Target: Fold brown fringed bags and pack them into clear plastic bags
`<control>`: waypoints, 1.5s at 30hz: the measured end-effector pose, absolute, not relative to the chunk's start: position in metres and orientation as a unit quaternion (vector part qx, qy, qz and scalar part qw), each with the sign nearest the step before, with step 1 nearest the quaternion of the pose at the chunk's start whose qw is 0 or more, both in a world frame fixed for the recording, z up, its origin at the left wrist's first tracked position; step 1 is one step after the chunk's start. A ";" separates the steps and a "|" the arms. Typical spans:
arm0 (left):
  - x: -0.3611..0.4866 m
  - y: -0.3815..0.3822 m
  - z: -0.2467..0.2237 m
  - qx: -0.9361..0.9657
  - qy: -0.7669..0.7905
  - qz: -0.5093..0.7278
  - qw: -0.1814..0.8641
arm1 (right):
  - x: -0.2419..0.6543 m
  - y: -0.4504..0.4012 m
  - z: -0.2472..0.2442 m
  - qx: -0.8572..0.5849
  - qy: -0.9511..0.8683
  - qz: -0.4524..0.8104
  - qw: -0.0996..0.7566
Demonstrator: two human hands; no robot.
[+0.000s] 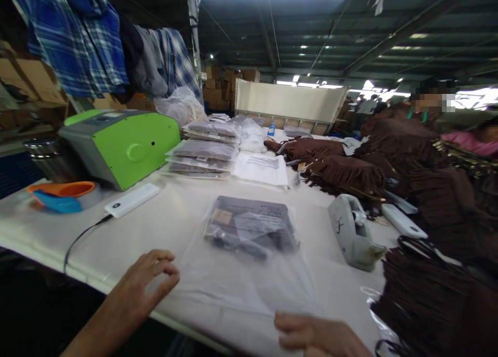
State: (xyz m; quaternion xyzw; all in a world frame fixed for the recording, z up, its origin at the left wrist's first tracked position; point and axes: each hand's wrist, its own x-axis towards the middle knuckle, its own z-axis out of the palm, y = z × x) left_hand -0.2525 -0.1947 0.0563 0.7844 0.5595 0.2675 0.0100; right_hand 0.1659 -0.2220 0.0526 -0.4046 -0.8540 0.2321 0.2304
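One left hand (143,279), fingers parted, is curving beside a clear bag (245,284); whether the right hand (317,337) is gripping, I can't tell.

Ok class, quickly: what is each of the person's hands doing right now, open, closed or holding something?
Left hand: open, loosely curved, holding nothing.
Right hand: near the clear plastic bag; blurred, partly out of frame, grip cannot be told.

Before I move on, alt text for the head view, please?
A grey item in clear plastic lies on a white table near a person's left hand and right hand. A green machine stands at left; a tape dispenser and brown fringed goods are at right.
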 end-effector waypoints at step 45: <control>-0.127 -0.143 0.022 0.878 0.444 0.175 0.028 | 0.065 -0.151 0.023 -0.458 -0.868 0.061 0.183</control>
